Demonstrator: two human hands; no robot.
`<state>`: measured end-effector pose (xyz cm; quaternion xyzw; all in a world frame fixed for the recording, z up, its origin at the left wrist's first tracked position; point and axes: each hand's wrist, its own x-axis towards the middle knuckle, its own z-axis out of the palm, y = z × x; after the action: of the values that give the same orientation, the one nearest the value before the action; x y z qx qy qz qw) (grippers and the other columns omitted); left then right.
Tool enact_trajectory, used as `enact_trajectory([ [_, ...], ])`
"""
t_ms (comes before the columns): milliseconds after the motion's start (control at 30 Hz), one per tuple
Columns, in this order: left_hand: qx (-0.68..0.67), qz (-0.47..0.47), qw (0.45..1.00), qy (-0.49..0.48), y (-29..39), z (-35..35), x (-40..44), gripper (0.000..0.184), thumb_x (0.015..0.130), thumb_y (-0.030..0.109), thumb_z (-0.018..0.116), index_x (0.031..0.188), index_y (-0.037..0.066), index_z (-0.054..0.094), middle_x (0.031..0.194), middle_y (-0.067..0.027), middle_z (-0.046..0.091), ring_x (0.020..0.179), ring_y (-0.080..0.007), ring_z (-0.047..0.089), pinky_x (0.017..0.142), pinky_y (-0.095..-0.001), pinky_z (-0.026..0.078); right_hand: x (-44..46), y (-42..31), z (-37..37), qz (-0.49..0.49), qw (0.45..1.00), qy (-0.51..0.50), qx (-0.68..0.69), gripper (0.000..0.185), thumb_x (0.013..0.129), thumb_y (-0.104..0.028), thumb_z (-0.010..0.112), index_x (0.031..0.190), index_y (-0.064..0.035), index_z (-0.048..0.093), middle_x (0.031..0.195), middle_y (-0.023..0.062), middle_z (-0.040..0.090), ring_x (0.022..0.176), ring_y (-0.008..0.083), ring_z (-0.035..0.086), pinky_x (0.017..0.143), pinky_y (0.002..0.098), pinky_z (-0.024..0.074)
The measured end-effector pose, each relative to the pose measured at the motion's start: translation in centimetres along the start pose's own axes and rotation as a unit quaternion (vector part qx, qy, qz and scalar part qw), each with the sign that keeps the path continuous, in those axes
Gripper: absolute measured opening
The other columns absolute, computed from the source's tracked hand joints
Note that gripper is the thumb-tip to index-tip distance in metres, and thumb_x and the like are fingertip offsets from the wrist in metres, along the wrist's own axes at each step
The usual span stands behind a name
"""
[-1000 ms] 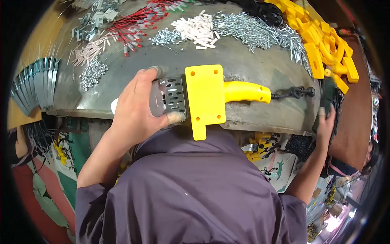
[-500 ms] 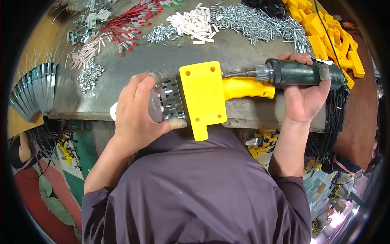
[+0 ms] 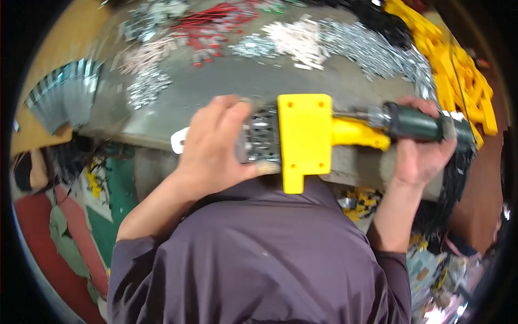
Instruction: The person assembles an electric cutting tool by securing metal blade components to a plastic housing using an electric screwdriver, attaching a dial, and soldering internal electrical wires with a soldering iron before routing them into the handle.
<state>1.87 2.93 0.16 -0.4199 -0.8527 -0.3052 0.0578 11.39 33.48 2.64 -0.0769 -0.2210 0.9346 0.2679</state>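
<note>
We look down past a purple-grey shirt (image 3: 259,254) at a yellow housing (image 3: 305,140) held between two hands, above the near edge of the tabletop (image 3: 202,81). The left hand (image 3: 213,148) has its grip clamped around the perforated metal sleeve (image 3: 263,132) on the housing's left side. The right hand (image 3: 421,156), a second ago out at the right edge, now has its grip closed around a dark green power screwdriver (image 3: 423,124) above the yellow handle (image 3: 359,134). Its bit reaches the housing's right edge; blur keeps us from telling whether it touches. We judge that tool and workpiece are now together, occupying both hands. Farther off lie small nuts (image 3: 148,86), pale sticks (image 3: 299,42), long screws (image 3: 367,51) and heaped yellow handles (image 3: 458,81).
</note>
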Motion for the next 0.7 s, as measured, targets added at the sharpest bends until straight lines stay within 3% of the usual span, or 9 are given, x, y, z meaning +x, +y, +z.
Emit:
enact_trajectory([
  [367,0.007,0.003,1.0,-0.013,-0.6,-0.2,-0.5,0.083,0.051,0.045,0.084,0.114,0.006,0.048,0.112,-0.0143,0.05,0.097,-0.0356,0.052,0.082,-0.0436,0.044,0.0,0.7,-0.1,0.021,0.999,0.004,0.033,0.039,0.073,-0.008,0.069,0.101,0.0021,0.043,0.09,0.0087,0.048,0.091,0.0215,0.051,0.109,0.0463,0.0274],
  [467,-0.008,0.001,0.999,-0.032,-1.3,-1.0,-0.4,0.073,0.059,0.036,0.082,0.115,0.005,0.048,0.114,-0.0156,0.049,0.097,-0.0357,0.052,0.083,-0.0445,0.044,0.3,0.7,-0.4,0.022,0.999,0.012,0.021,0.04,0.073,-0.009,0.069,0.102,0.0023,0.044,0.091,0.0089,0.049,0.093,0.0215,0.051,0.109,0.0468,0.0269],
  [533,0.009,0.01,0.998,0.054,-3.7,-2.2,0.3,0.057,0.072,0.024,0.074,0.117,0.003,0.047,0.107,-0.0155,0.053,0.092,-0.0344,0.055,0.082,-0.0425,0.046,0.2,0.5,-0.7,0.024,1.0,0.012,0.011,0.039,0.075,-0.01,0.069,0.102,0.0024,0.044,0.091,0.0092,0.049,0.093,0.0218,0.052,0.11,0.0473,0.0272],
  [600,0.047,-0.157,0.981,0.107,-7.3,-4.1,1.1,0.042,0.081,0.012,0.065,0.118,0.001,0.048,0.097,-0.0151,0.06,0.088,-0.0324,0.059,0.081,-0.0392,0.048,0.2,0.5,-0.9,0.029,0.999,0.005,0.026,0.038,0.075,-0.011,0.068,0.101,0.0025,0.044,0.091,0.0095,0.049,0.094,0.0221,0.052,0.11,0.0473,0.0274],
  [700,0.131,-0.116,0.974,0.147,-13.0,-5.9,2.8,0.033,0.084,0.007,0.06,0.116,0.004,0.05,0.09,-0.0141,0.063,0.088,-0.0316,0.062,0.079,-0.0376,0.048,0.1,0.5,-1.0,0.03,0.999,-0.002,0.025,0.037,0.077,-0.012,0.068,0.101,0.0027,0.045,0.092,0.0102,0.049,0.094,0.0226,0.051,0.11,0.0476,0.0278],
])
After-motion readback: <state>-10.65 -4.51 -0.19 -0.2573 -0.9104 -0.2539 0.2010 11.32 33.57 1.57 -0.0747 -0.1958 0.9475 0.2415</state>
